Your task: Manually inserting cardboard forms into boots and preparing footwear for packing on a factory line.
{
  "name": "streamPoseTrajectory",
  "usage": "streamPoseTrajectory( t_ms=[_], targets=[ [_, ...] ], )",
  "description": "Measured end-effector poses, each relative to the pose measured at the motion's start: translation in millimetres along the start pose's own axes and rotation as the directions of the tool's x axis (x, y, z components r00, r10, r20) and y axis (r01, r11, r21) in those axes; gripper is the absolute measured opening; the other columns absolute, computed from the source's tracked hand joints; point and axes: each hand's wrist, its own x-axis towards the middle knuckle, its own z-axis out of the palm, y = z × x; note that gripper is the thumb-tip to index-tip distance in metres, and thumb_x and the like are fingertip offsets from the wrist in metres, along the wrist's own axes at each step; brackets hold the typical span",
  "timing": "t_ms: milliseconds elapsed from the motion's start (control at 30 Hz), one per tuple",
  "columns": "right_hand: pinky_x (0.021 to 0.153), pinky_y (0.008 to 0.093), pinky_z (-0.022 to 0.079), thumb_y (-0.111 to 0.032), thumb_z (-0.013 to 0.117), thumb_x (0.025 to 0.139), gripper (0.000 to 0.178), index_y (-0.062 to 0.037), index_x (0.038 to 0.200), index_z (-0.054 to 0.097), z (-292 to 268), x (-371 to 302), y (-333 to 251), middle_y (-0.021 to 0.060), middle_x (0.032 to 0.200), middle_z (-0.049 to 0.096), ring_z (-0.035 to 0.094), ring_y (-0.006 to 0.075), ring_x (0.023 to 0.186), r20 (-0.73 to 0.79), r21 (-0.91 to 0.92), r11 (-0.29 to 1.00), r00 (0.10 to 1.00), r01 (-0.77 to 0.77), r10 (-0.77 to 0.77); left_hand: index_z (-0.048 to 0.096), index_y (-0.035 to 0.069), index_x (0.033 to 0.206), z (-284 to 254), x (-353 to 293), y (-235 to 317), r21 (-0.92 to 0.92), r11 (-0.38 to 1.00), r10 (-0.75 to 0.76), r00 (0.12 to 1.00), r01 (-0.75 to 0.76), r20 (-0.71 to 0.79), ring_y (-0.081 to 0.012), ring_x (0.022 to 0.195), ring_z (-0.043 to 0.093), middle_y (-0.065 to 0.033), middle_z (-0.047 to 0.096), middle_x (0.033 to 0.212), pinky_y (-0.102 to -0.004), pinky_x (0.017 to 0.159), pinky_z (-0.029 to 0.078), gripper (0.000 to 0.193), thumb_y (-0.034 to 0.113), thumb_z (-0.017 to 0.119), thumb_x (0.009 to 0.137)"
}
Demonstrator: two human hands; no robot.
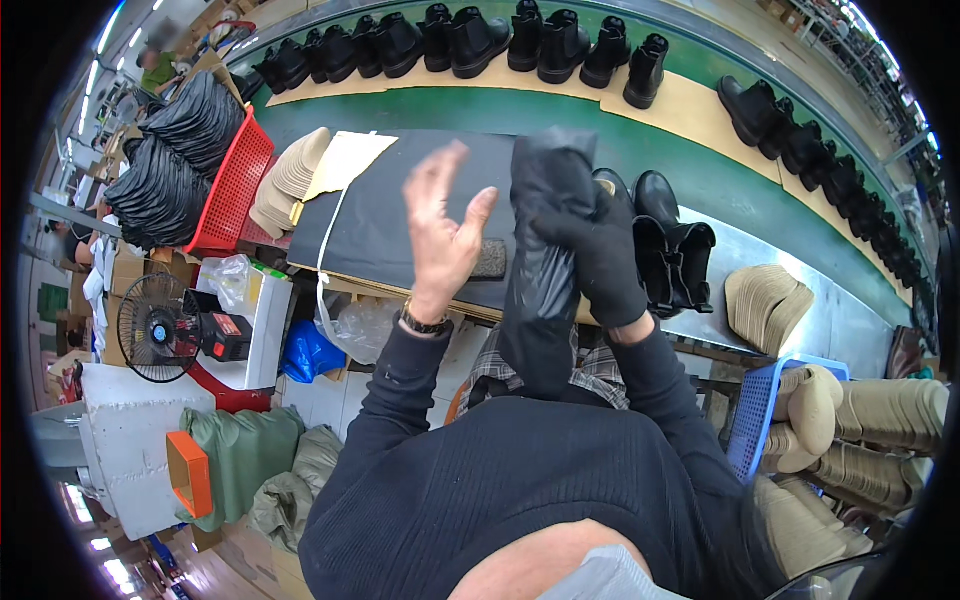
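Note:
My right hand [605, 265], in a black glove, grips the side of a long, shiny black boot upper [545, 290]. The upper stands upright in front of my chest. Its top end is blurred, and no sole shows on it. To its left, my bare left hand [440, 240] is raised with fingers spread, holding nothing; its fingertips are smeared by motion. Below that hand, a dark grey block [490, 259] lies on the black-covered bench [385, 215]. Black boots [672, 250] stand just right of my gloved hand, partly hidden by it.
Black boots [480, 42] line the green conveyor [440, 108] ahead. At the left, a red basket [228, 190] holds stacked black uppers, beside beige inserts [290, 185] and a fan [158, 330]. More inserts [765, 305] and a blue basket [752, 420] are at the right.

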Motion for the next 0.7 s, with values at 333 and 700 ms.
streamPoseTrajectory(
  t_ms=[333,700],
  targets=[
    [0.075,0.025,0.049,-0.006,0.075,0.069,0.048,0.0022,0.113,0.056,-4.3,-31.8,-20.7,0.0067,0.098,0.063,0.058,0.0108,0.089,0.044,-0.016,0.976,0.975,0.218,-0.217,0.035,-0.003,0.125,-1.4,29.4,61.7,-0.714,0.642,-0.113,0.955,0.28,0.273,-0.005,0.06,0.048,0.0001,0.053,0.067,-0.0162,0.059,0.038,0.063,0.008,0.075,0.078],
    [0.069,0.0347,0.048,-0.008,0.069,0.067,0.04,-0.0081,0.107,0.063,-7.5,-40.4,-56.9,0.0099,0.108,0.058,0.06,0.0259,0.081,0.471,-0.479,0.535,0.718,0.696,-0.513,0.033,0.006,0.13,14.6,32.6,72.1,-0.907,-0.07,-0.182,0.888,0.416,0.421,-0.0305,0.1,0.059,-0.02,0.057,0.11,-0.0418,0.085,0.051,0.065,0.019,0.065,0.075]
  ],
)
